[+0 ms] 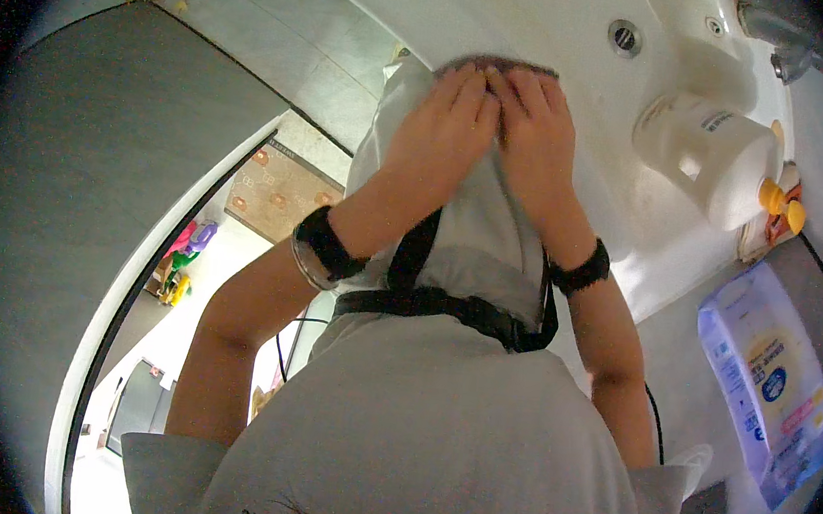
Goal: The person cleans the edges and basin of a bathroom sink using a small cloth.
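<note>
My left hand point(442, 128) and my right hand point(535, 131) lie side by side, fingers together, pressed on a light grey cloth point(478, 229) at the rim of a white sink point(570, 16). The fingertips curl over the cloth's upper edge, where a dark patch point(495, 65) shows; I cannot tell what it is. Each wrist has a black band, and the left also carries a metal bangle point(305, 262). A black harness strap point(446, 307) crosses my grey shirt below the hands.
A white bottle with a yellow pump point(709, 156) lies by the sink at the right, under a metal tap point(778, 39). A blue and white pouch point(772, 386) and a small dark square point(702, 513) sit lower right. A grey door point(94, 190) fills the left; toys point(181, 256) show beyond it.
</note>
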`<state>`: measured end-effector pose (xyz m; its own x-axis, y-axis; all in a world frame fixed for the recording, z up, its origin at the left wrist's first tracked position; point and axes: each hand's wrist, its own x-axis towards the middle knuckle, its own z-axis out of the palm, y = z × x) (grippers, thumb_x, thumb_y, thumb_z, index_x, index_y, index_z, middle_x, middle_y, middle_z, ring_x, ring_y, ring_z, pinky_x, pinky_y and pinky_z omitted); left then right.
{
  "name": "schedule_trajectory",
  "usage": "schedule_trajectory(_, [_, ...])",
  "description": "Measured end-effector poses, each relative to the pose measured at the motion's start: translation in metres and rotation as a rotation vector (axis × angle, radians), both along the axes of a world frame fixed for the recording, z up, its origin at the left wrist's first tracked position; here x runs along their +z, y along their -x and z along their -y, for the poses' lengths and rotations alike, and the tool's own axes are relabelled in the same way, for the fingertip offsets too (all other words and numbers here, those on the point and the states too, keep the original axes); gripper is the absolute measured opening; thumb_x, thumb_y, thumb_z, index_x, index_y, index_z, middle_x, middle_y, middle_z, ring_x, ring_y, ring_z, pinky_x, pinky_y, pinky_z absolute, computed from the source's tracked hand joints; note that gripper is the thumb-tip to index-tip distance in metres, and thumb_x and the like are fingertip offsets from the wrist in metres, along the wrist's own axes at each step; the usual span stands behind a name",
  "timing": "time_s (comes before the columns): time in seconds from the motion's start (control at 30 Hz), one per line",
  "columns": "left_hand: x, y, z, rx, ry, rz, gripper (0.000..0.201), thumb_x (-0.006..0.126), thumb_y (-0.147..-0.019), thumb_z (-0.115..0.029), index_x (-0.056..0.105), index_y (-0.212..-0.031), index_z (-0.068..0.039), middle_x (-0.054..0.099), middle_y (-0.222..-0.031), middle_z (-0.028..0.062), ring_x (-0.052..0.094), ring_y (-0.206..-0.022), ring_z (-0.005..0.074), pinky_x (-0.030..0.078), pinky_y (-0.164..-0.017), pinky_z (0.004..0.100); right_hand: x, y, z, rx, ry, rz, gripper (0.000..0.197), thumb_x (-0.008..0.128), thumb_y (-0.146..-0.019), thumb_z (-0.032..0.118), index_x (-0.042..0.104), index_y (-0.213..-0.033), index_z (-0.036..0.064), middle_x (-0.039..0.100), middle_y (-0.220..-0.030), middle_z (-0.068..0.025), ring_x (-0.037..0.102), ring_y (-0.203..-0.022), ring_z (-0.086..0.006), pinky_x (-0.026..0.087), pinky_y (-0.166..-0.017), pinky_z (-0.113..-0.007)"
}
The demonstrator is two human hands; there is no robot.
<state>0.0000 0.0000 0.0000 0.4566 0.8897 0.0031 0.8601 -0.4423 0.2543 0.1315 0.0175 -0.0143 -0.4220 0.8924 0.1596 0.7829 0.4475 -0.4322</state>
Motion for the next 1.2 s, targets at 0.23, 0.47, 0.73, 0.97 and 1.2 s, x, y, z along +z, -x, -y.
schedule_trajectory(0.23, [0.006, 0.005, 0.005, 0.021, 0.045, 0.169, 0.028, 0.052, -0.069, -0.006, 0.053, -0.096, 0.003, 0.051, -0.106, 0.0171, 0.05, -0.102, 0.0298, 0.043, -0.088, 0.0344, 0.005, 0.004, 0.009, -0.016, 0.009, -0.009, 0.031, 0.052, -0.069, 0.009, 0.058, -0.098, 0.0012, 0.052, -0.094, -0.0064, 0.05, -0.087, -0.0236, 0.045, -0.074, -0.035])
schedule_trajectory(0.47, [0.008, 0.013, 0.01, -0.034, 0.009, 0.173, 0.028, 0.052, -0.068, -0.004, 0.052, -0.094, 0.004, 0.051, -0.104, 0.0168, 0.051, -0.1, 0.0306, 0.045, -0.085, 0.0333, 0.003, 0.005, 0.019, 0.005, -0.001, -0.003, 0.028, 0.052, -0.069, 0.009, 0.058, -0.095, 0.0001, 0.052, -0.094, -0.0082, 0.049, -0.088, -0.024, 0.046, -0.073, -0.034])
schedule_trajectory(0.73, [0.007, 0.018, -0.004, 0.008, 0.132, 0.186, 0.026, 0.051, -0.069, -0.002, 0.052, -0.094, 0.003, 0.05, -0.105, 0.017, 0.05, -0.101, 0.0312, 0.045, -0.085, 0.0341, 0.003, 0.013, 0.008, -0.028, 0.026, -0.015, 0.029, 0.053, -0.069, 0.009, 0.058, -0.095, -0.0004, 0.052, -0.093, -0.0077, 0.05, -0.087, -0.0234, 0.046, -0.074, -0.033])
schedule_trajectory(0.97, [0.004, 0.016, -0.005, 0.028, 0.084, 0.236, 0.022, 0.052, -0.07, -0.002, 0.051, -0.091, 0.003, 0.049, -0.106, 0.0184, 0.05, -0.101, 0.032, 0.045, -0.084, 0.0346, 0.003, 0.011, 0.003, -0.041, -0.01, -0.027, 0.029, 0.053, -0.069, 0.01, 0.058, -0.096, 0.0003, 0.052, -0.093, -0.0066, 0.05, -0.087, -0.0232, 0.046, -0.073, -0.033])
schedule_trajectory(1.2, [0.003, 0.016, 0.004, -0.049, 0.011, 0.19, 0.021, 0.051, -0.071, -0.003, 0.052, -0.091, 0.003, 0.051, -0.107, 0.0172, 0.051, -0.1, 0.0294, 0.045, -0.083, 0.0324, -0.001, 0.005, 0.014, -0.009, -0.012, -0.02, 0.027, 0.053, -0.069, 0.009, 0.058, -0.095, 0.0005, 0.052, -0.092, -0.0076, 0.05, -0.088, -0.0228, 0.046, -0.073, -0.034])
